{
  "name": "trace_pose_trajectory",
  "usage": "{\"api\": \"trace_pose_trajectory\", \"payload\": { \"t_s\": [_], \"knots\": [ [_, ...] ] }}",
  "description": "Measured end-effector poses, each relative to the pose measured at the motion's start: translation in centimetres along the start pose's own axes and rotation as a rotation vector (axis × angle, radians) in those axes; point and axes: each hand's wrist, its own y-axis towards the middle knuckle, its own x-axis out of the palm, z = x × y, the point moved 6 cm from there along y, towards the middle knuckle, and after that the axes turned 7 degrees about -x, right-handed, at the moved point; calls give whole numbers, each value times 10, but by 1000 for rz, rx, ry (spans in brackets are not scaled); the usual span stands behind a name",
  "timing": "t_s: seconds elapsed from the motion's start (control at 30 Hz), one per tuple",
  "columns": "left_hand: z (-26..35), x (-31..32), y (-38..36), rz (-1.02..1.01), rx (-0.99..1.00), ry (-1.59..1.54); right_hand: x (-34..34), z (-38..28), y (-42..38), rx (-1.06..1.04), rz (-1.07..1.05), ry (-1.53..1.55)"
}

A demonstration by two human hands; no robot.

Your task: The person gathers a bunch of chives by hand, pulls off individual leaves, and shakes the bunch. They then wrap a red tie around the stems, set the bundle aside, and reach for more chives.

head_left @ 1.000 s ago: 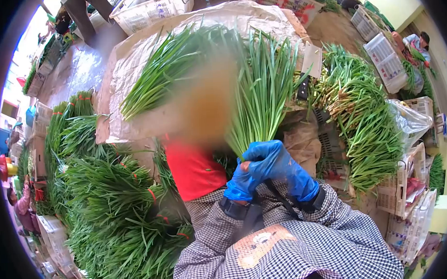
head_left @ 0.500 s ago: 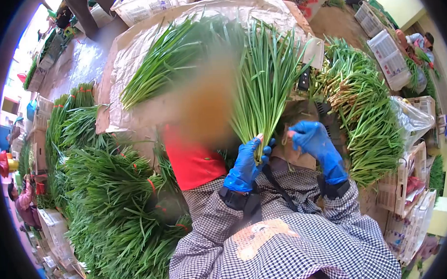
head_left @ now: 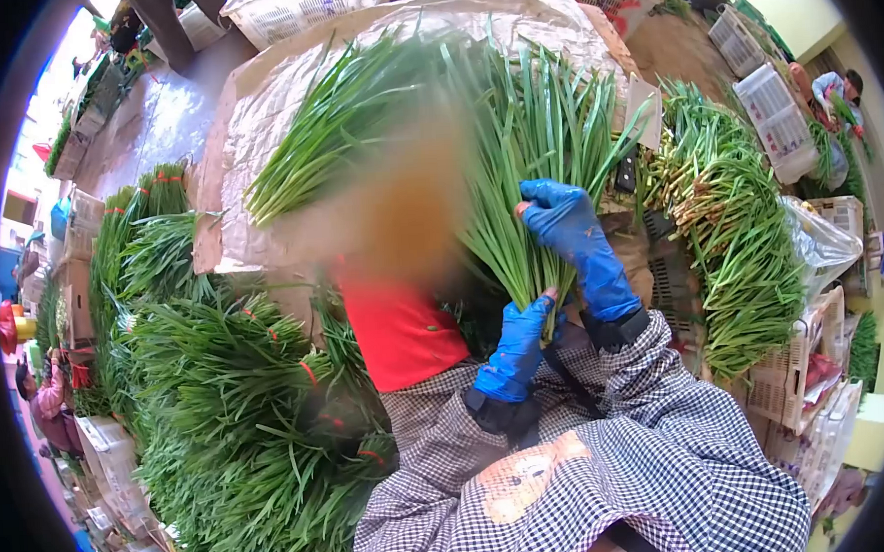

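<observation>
My left hand point(head_left: 517, 347), in a blue glove, is wrapped round the stalk end of a bunch of garlic chives point(head_left: 549, 123), whose leaves fan out away from me. Partway up the same bunch, my blue-gloved right hand point(head_left: 570, 231) has its fingers and thumb closed on some of the leaves. Left of the bunch, loose garlic chives point(head_left: 327, 133) lie on a pale sheet point(head_left: 248, 136). A brown blur close to the camera hides what is between.
Tied bundles point(head_left: 241, 413) with red bands are heaped at left. Another pile of chives point(head_left: 731, 224) lies at right, beside white plastic crates point(head_left: 775, 113). A dark-handled object point(head_left: 626, 172) rests by the sheet's right edge. One person point(head_left: 48, 397) is at far left, another point(head_left: 833, 86) at far right.
My right hand has moved up and left from beside the bunch onto its leaves. My left hand, still holding the stalks, has shifted slightly right and down.
</observation>
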Motion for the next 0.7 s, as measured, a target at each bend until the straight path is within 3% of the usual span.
{"api": "trace_pose_trajectory", "payload": {
  "t_s": [0.03, 0.07, 0.1, 0.17, 0.2, 0.37, 0.43, 0.47, 0.57, 0.7],
  "knots": [
    [3, 1, -3, 2, -8, -7, -5, -3, -1, -2, 45, 97],
    [7, 4, -6, -17, -40, -63, -10, -1, -6, 220, 17, 236],
    [9, 6, -8, -37, -72, -115, -13, 1, -9, 226, 18, 233],
    [10, 7, -6, -103, -134, -181, -18, 6, -14, 316, 55, 613],
    [10, 9, -7, -115, -148, -217, -22, 4, -16, 316, 67, 645],
    [6, 8, -5, -38, -90, -148, -13, -2, -14, 341, -74, 516],
    [2, 8, -1, 5, -49, -117, -10, -16, -6, -34, -95, -41],
    [2, 6, 1, 45, -8, -96, -8, -14, -5, 126, -166, -80],
    [4, 5, -2, 74, 37, 76, 1, -6, 1, 48, -67, -59],
    [2, 5, -1, -2, 7, -49, 3, -2, 2, 93, -41, 141]
  ]
}}
